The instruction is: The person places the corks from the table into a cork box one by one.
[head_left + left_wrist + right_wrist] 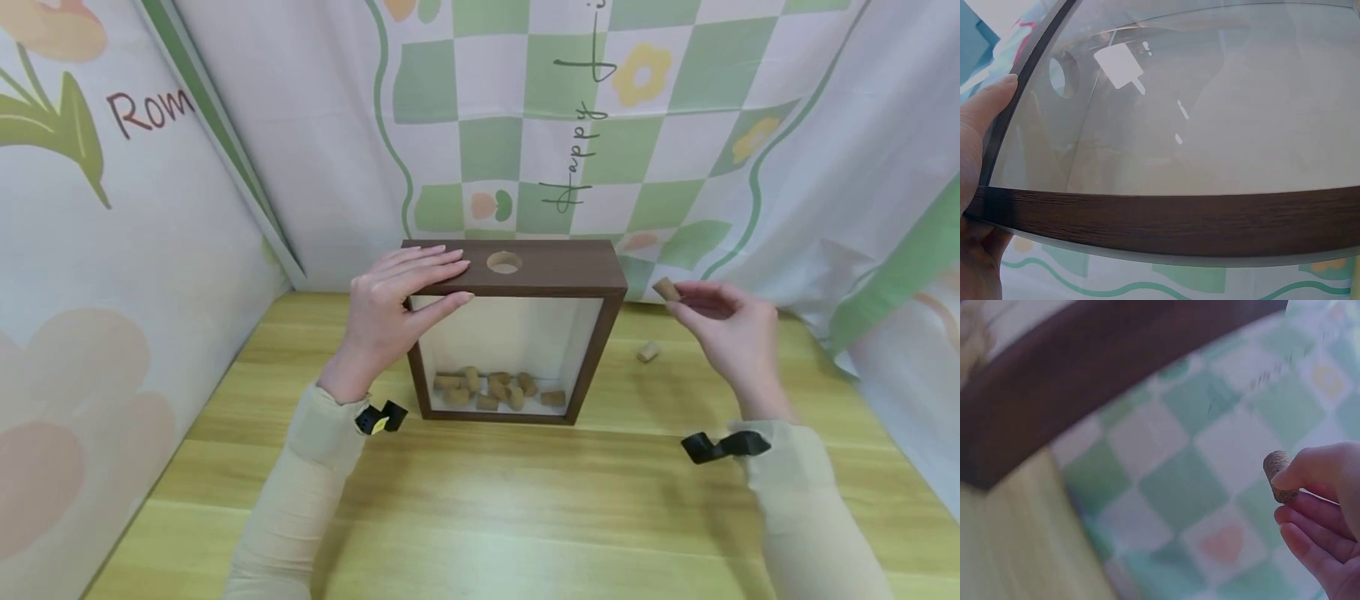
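Note:
A brown wooden shadow box [513, 268] stands upright, with a clear front and a round hole in its top. My left hand [401, 292] holds its upper left corner, fingers along the top and thumb at the front edge; in the left wrist view the thumb [991, 100] lies on the dark frame. Several corks [498, 389] lie inside at the bottom. Right of the box, my right hand [723, 321] pinches a cork [1279, 475] between thumb and fingers, above the table and apart from the box. Another cork [648, 352] lies on the table below that hand.
The wood-grain table [480, 508] runs beneath everything. Behind the box hangs a cloth [555, 150] with green and white checks. Another printed cloth [97, 333] hangs on the left, and a pale curtain [885, 208] is on the right.

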Action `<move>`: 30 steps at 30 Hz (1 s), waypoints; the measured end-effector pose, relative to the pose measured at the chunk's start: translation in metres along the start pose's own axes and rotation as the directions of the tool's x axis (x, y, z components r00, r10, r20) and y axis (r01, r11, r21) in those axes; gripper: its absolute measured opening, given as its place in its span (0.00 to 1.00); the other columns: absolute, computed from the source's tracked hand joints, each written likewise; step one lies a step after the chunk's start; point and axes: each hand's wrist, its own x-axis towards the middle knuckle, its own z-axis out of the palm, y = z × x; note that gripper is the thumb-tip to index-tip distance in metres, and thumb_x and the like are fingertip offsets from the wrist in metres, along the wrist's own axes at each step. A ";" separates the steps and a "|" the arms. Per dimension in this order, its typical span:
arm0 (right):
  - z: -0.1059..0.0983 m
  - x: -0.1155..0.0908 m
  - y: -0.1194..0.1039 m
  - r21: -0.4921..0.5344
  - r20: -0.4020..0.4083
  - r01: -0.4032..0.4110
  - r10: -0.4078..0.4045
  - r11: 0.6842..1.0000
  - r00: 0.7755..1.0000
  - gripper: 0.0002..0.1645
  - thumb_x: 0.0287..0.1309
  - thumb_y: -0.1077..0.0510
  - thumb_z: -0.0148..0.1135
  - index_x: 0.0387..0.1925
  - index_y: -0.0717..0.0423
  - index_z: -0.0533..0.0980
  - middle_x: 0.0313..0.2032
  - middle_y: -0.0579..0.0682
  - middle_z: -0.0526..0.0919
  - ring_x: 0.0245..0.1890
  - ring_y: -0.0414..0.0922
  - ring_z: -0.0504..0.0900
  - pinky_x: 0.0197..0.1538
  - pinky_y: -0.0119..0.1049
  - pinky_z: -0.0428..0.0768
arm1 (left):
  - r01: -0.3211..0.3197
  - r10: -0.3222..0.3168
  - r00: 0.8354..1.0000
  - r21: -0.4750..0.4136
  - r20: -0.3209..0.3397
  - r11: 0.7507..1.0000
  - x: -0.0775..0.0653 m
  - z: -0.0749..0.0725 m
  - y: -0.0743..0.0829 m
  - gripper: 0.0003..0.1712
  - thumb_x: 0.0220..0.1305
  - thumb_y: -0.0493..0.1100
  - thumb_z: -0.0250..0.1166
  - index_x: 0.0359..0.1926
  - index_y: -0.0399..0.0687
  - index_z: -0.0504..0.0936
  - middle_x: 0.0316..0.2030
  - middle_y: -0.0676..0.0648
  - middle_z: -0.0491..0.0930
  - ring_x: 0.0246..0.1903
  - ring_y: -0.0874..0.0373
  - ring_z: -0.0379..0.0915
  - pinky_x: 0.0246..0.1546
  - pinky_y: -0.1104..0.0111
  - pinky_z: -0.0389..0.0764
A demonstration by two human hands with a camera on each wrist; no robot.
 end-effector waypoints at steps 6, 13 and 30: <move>0.007 -0.009 -0.045 0.159 -0.077 0.084 -0.072 0.984 0.994 0.20 0.57 0.65 0.76 0.51 0.66 0.84 0.42 0.44 0.88 0.40 0.38 0.86 0.44 0.23 0.82 | -0.003 0.003 1.000 -0.003 0.003 1.000 0.001 -0.001 0.000 0.21 0.58 0.45 0.78 0.51 0.43 0.89 0.50 0.46 0.86 0.55 0.52 0.81 0.63 0.60 0.73; 0.010 -0.013 -0.085 0.455 -0.138 0.215 -0.170 0.864 0.976 0.17 0.51 0.73 0.76 0.45 0.72 0.84 0.42 0.57 0.88 0.39 0.46 0.87 0.45 0.26 0.83 | 0.000 0.000 1.000 -0.002 0.002 1.000 0.000 -0.001 0.000 0.21 0.57 0.45 0.79 0.51 0.44 0.89 0.50 0.46 0.86 0.55 0.52 0.81 0.63 0.60 0.73; 0.041 -0.012 -0.165 0.293 0.011 0.471 -0.496 0.832 0.868 0.15 0.54 0.75 0.72 0.44 0.68 0.86 0.41 0.56 0.88 0.38 0.45 0.87 0.49 0.33 0.83 | 0.009 -0.009 1.000 -0.009 0.007 1.000 0.000 0.000 0.001 0.21 0.58 0.45 0.78 0.52 0.44 0.89 0.51 0.46 0.86 0.56 0.53 0.80 0.64 0.60 0.73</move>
